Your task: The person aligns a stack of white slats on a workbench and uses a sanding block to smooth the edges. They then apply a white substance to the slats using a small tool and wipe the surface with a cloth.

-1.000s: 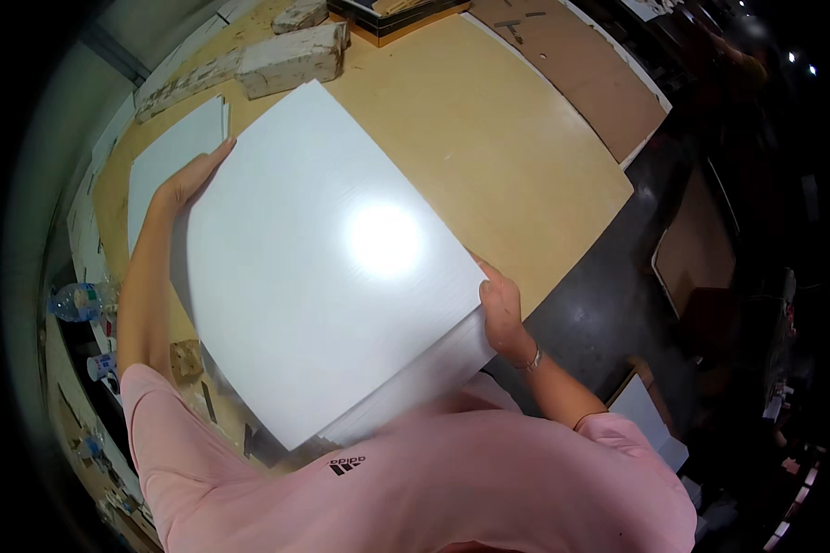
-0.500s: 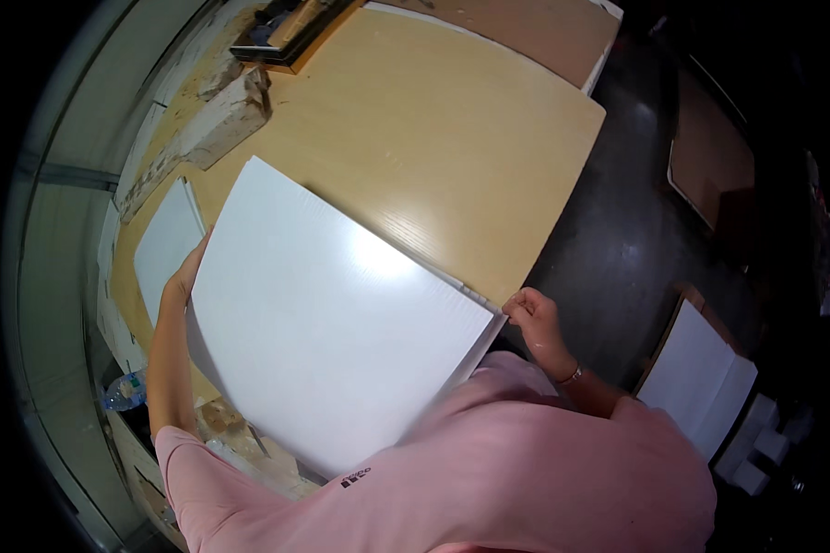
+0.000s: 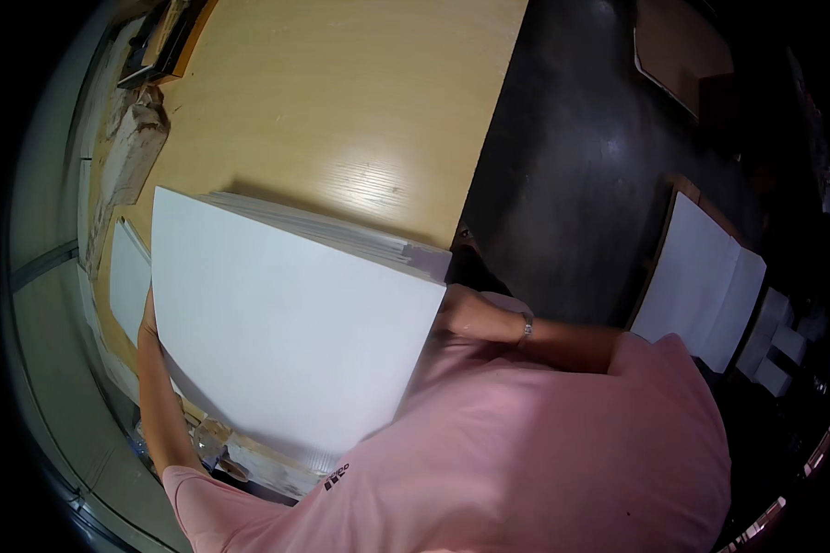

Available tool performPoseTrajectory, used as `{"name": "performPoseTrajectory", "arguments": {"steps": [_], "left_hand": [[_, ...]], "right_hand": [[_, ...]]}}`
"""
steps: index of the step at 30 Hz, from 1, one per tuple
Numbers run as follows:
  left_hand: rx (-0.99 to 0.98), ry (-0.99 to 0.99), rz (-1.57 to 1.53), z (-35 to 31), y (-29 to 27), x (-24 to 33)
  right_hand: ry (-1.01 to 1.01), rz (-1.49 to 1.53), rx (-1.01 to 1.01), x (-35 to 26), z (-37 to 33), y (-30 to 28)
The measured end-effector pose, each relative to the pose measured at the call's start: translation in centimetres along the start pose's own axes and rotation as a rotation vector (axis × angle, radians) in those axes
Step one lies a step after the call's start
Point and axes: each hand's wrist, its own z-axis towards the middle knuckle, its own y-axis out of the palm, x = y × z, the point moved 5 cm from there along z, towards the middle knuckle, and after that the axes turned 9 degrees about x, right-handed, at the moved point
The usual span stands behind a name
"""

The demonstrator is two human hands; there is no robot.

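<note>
A large white flat board [image 3: 295, 313] lies before me, raised above a stack of similar sheets [image 3: 341, 232] whose layered edges show along its far side. My left hand [image 3: 148, 318] grips the board's left edge, its fingers mostly hidden behind it. At the right near corner, my right hand [image 3: 466, 313] is closed against the edge, with its fingertips tucked out of sight under the board.
Beneath is a pale wood-grain tabletop [image 3: 341, 101]. Smaller white sheets [image 3: 129, 276] lie at the left, near a worn whitish block [image 3: 136, 147] and a dark open box [image 3: 166, 41]. White panels [image 3: 701, 276] stand right, beyond the dark floor [image 3: 563, 157].
The view has turned and shifted. The board's far edge now stands further off the stack, showing more layers. My right hand has moved from beyond the corner to under the board's right edge.
</note>
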Motion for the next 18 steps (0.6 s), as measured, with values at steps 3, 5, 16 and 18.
{"name": "performPoseTrajectory", "arguments": {"steps": [3,5,16,18], "left_hand": [[-0.026,-0.001,0.008,-0.3,0.1,-0.7],[-0.012,-0.006,0.019,-0.7,0.4,-1.5],[0.007,0.007,0.081,-1.9,1.5,-2.3],[-0.012,0.025,0.1,-2.0,1.8,-2.3]], "right_hand": [[-0.029,-0.051,0.023,2.2,0.5,0.7],[-0.038,-0.104,0.008,-0.7,0.0,0.0],[0.137,0.185,-0.158,-1.8,-1.4,-0.7],[0.199,0.236,-0.177,-4.4,-2.1,-1.3]]}}
